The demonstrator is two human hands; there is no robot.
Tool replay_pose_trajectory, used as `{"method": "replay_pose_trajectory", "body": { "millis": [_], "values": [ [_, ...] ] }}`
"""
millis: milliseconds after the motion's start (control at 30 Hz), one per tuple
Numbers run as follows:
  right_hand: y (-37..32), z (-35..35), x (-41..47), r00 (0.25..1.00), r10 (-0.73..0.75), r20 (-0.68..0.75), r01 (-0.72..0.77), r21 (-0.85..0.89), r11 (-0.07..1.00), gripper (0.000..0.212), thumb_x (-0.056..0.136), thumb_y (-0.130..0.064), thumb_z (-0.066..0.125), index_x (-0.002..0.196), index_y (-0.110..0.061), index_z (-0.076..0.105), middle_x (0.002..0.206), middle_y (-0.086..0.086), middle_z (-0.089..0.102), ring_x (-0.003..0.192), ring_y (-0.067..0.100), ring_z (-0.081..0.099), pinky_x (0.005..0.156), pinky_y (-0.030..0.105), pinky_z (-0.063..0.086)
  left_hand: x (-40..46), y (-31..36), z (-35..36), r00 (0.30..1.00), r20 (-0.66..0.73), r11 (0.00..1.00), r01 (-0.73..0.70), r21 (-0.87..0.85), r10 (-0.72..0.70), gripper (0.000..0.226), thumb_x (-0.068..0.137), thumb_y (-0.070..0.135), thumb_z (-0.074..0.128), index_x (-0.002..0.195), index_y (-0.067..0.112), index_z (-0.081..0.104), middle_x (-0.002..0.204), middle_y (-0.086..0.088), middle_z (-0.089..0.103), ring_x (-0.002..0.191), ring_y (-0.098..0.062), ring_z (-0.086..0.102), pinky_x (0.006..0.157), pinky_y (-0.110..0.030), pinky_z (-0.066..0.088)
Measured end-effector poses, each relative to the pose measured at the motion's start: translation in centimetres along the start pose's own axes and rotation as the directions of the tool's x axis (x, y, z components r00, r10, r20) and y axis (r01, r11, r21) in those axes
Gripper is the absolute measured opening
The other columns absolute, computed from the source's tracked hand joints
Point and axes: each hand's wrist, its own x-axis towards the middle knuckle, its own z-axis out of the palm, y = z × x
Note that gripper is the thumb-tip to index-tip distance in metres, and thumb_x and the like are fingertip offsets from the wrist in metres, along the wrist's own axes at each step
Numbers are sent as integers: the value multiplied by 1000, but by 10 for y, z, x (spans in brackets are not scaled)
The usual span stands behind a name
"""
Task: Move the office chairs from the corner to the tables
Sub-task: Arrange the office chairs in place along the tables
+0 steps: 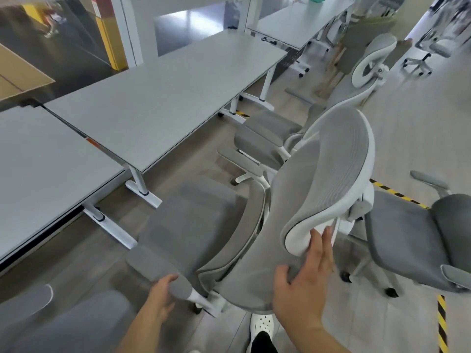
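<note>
Head view, looking down over my two bare hands at a grey mesh office chair (204, 225) that stands just beside the long grey bench (163, 98). My left hand (163, 294) curls around the rear end of the chair's near armrest (158, 271). My right hand (305, 281) holds the lower edge of the backrest (318, 179), thumb on the mesh face and fingers (323, 245) fairly straight against the white frame behind. Neither grip is spread free; both are closed on the chair.

I judge this the placing step: the chair has reached the benches and needs turning so the seat faces the bench edge, then rolling in under it.

Room is tight. A second chair (265, 138) already sits at the bench just ahead, close to this chair's far armrest. A third chair (413, 233) stands just to the right, near the backrest. The bench's white legs and flat feet (142, 189) lie on the floor to the left, where castors could catch. Yellow-and-black floor tape (397, 193) runs behind. More chairs stand further off.
</note>
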Motion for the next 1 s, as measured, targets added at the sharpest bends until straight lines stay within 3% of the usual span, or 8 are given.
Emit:
{"method": "replay_pose_trajectory", "body": {
  "millis": [100, 200, 367, 533, 733, 833, 1000],
  "values": [
    [-3, 5, 0, 1000, -4, -14, 4, -6, 1000, 86, 72, -1, 57, 144, -32, 21, 161, -7, 8, 149, 22, 13, 114, 9, 2, -4, 7, 2, 999, 30, 1000, 12, 11, -12, 9, 93, 22, 56, 100, 17, 61, 108, -10, 53, 96, -27, 47, 81, -35, 38],
    [-2, 6, 3, 999, 32, -19, -32, -8, 999, 95, 70, 11, 63, 144, -32, 22, 161, -11, 3, 150, 22, 12, 113, 8, 1, -2, 17, 4, 999, 53, 1000, 0, -9, 1, 12, 95, 20, 55, 106, 16, 55, 96, -8, 53, 91, -25, 49, 85, -36, 39],
    [-5, 9, 10, 997, 64, 33, -64, 1, 998, 91, 76, 8, 59, 149, -31, 21, 160, -20, -8, 151, 12, 2, 105, 0, 1, -1, 30, 3, 999, 42, 998, -32, 46, 30, 35, 93, 20, 60, 127, 14, 53, 130, -6, 51, 113, -29, 52, 102, -44, 39],
    [-7, 7, 18, 992, 77, 104, -77, -8, 997, 92, 79, 7, 53, 150, -37, 14, 156, -27, -18, 150, 8, -4, 103, 20, 23, -11, 25, 10, 997, 33, 993, -78, 86, 76, 44, 95, 17, 57, 138, 14, 45, 148, -6, 39, 132, -32, 43, 107, -46, 37],
    [-9, 3, 19, 984, 103, 148, -101, -17, 995, 93, 79, 8, 51, 153, -33, 11, 162, -14, -16, 150, 8, -10, 115, 23, 11, -39, 7, 9, 994, 79, 989, -83, 126, 74, 39, 94, 21, 58, 133, 20, 50, 145, -3, 41, 130, -35, 45, 107, -48, 38],
    [-11, -1, 18, 979, 112, 170, -111, -12, 994, 95, 78, 6, 51, 152, -35, 6, 162, -13, -18, 150, 10, -10, 120, 36, 19, -59, 5, 9, 990, 110, 987, -102, 126, 89, 28, 94, 22, 57, 121, 27, 50, 136, -1, 44, 123, -33, 46, 103, -45, 39],
    [-17, -22, 14, 961, 113, 254, -109, -27, 994, 101, 81, -3, 56, 150, -48, -2, 162, -16, -13, 151, 13, 4, 118, 49, 23, -96, 7, 4, 972, 169, 974, -186, 129, 163, 35, 93, 24, 55, 127, 26, 51, 133, 0, 50, 118, -27, 47, 95, -43, 40]
  ]
}}
